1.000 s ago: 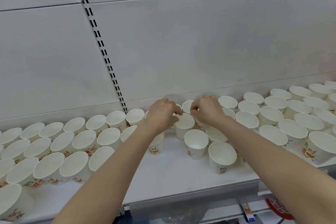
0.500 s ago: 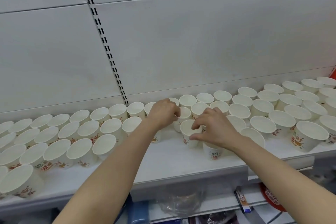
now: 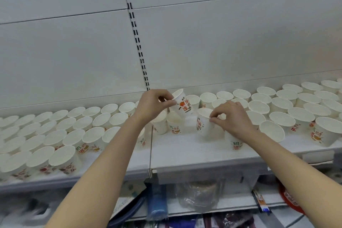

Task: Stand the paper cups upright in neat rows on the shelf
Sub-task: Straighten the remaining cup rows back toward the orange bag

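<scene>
White slatted back panel (image 3: 222,42) with a slotted upright strip (image 3: 136,31), above a white shelf (image 3: 185,155) carrying many white paper cups, mouths up. Left block of cups (image 3: 55,135): close rows reaching the front edge. Right block of cups (image 3: 296,105): rows along the back, looser toward the front. Lower shelf (image 3: 185,209): blurred packaged goods, unidentifiable. Left hand (image 3: 153,105), mid-shelf near the back: thumb and fingers pinch the rim of a printed cup (image 3: 182,102), lifted and tilted above its neighbours. Right hand (image 3: 231,116), just beside and nearer the front: fingertips pinch the rim of a second printed cup (image 3: 203,124), leaning left over bare shelf between the blocks.
</scene>
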A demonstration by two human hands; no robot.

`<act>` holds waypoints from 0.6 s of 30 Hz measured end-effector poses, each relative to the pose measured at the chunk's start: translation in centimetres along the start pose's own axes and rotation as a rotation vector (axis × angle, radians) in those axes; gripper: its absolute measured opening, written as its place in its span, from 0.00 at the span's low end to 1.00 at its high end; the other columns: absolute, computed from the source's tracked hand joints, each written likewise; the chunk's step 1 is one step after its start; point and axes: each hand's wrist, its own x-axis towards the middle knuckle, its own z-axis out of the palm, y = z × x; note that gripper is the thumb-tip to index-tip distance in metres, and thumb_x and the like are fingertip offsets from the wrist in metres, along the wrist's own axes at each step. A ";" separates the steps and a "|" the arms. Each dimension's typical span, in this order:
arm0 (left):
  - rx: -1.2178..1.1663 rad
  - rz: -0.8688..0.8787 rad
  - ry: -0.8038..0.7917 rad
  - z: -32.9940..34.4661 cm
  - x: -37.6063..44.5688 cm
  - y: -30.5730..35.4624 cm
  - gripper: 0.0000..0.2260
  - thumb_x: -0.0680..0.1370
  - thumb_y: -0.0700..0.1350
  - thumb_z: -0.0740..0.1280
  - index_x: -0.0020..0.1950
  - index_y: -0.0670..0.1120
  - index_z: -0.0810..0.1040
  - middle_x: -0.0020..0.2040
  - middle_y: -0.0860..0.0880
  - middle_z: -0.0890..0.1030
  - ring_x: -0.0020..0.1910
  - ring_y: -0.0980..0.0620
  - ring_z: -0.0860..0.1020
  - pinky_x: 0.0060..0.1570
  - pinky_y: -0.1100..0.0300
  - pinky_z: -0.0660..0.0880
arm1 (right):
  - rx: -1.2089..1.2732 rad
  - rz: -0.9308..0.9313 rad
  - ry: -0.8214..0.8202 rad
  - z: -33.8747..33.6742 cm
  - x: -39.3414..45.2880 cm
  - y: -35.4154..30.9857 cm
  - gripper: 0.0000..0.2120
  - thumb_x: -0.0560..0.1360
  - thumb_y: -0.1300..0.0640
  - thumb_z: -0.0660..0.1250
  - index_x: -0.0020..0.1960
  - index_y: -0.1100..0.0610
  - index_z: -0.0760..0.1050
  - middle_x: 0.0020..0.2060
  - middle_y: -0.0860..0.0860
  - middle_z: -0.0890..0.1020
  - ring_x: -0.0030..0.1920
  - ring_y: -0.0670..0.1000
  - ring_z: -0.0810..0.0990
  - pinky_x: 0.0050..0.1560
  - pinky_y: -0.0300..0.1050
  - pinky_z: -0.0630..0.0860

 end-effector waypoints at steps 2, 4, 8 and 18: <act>-0.046 -0.020 0.022 -1.8 -1.6 -1.1 0.02 0.72 0.48 0.75 0.41 0.53 0.84 0.36 0.60 0.82 0.36 0.60 0.76 0.37 0.68 0.69 | 0.080 0.043 0.031 -0.1 -0.2 -1.4 0.04 0.69 0.55 0.75 0.38 0.48 0.81 0.35 0.40 0.80 0.42 0.48 0.73 0.48 0.46 0.64; -0.071 -0.038 0.041 -3.8 -3.0 -2.3 0.02 0.73 0.46 0.74 0.43 0.52 0.84 0.39 0.60 0.83 0.38 0.58 0.76 0.38 0.69 0.69 | 0.118 0.044 0.051 0.4 -0.7 -3.0 0.04 0.69 0.56 0.75 0.38 0.49 0.81 0.35 0.39 0.80 0.41 0.47 0.73 0.46 0.44 0.64; -0.088 -0.097 0.027 -7.0 -5.5 -4.7 0.01 0.73 0.46 0.74 0.43 0.53 0.85 0.39 0.59 0.83 0.37 0.60 0.75 0.37 0.70 0.69 | 0.134 -0.016 0.017 2.8 -1.5 -6.4 0.03 0.68 0.58 0.75 0.39 0.51 0.82 0.35 0.41 0.81 0.39 0.42 0.73 0.44 0.40 0.66; 0.291 0.009 -0.224 -4.1 -7.2 -6.3 0.02 0.72 0.46 0.74 0.44 0.50 0.84 0.42 0.56 0.82 0.44 0.56 0.78 0.45 0.58 0.75 | -0.100 -0.070 0.024 6.5 -2.0 -8.7 0.03 0.69 0.59 0.74 0.40 0.52 0.81 0.36 0.46 0.82 0.42 0.54 0.75 0.46 0.52 0.71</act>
